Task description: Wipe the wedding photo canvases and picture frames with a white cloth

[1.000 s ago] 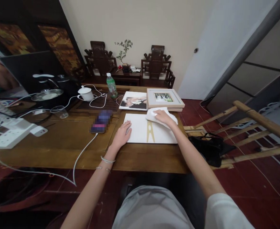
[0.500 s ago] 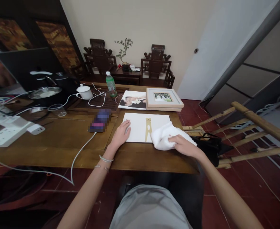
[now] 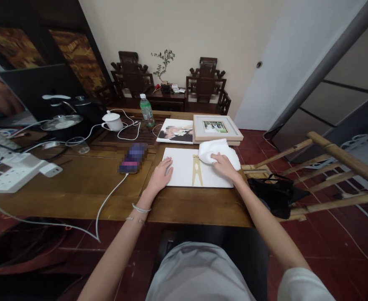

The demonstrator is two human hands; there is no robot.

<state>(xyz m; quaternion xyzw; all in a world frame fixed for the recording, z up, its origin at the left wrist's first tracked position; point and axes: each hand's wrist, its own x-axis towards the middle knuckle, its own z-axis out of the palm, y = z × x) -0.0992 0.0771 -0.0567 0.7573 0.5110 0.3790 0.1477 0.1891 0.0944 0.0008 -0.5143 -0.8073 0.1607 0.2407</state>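
Head view: my left hand [image 3: 162,174] lies open, its fingers extended along the left edge of a flat, white rectangular panel [image 3: 180,169] on the brown wooden table [image 3: 193,207]. My right hand [image 3: 225,166] grips a bunched white cloth [image 3: 212,149] over the panel's upper right part. Between the hands, a tan, fork-ended figure [image 3: 197,172] shows on the panel. Just beyond, a pale wood-framed picture [image 3: 215,127] lies beside a white-edged photo print [image 3: 177,131].
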